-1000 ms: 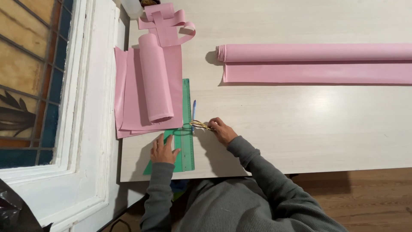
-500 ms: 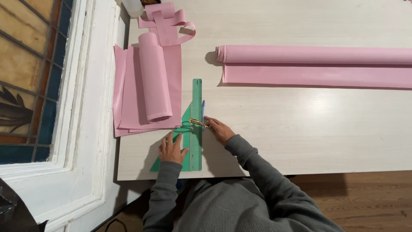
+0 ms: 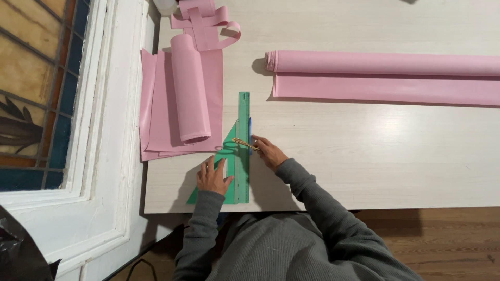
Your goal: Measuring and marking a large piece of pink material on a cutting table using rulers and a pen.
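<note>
My left hand point(image 3: 213, 177) lies flat, fingers spread, on a green triangle ruler point(image 3: 229, 143) at the near edge of the pale table point(image 3: 364, 156). A long green straight ruler point(image 3: 242, 145) lies along the triangle's right side, running away from me. My right hand point(image 3: 268, 152) holds gold scissors point(image 3: 244, 144), their blades lying across the straight ruler. A blue pen point(image 3: 250, 127) sits just right of the ruler, by my right fingers. Flat pink sheets point(image 3: 156, 114) with a short pink roll point(image 3: 190, 93) on top lie left of the rulers.
A long pink roll point(image 3: 385, 63), partly unrolled toward me, stretches across the right of the table. Curled pink strips point(image 3: 205, 21) lie at the far left corner. A white window frame point(image 3: 99, 130) borders the table's left edge. Wooden floor point(image 3: 442, 244) shows near me.
The two rulers have slid away from the pink sheets, to the right and farther onto the table. My left hand moved with them and now rests flat on the triangle.
</note>
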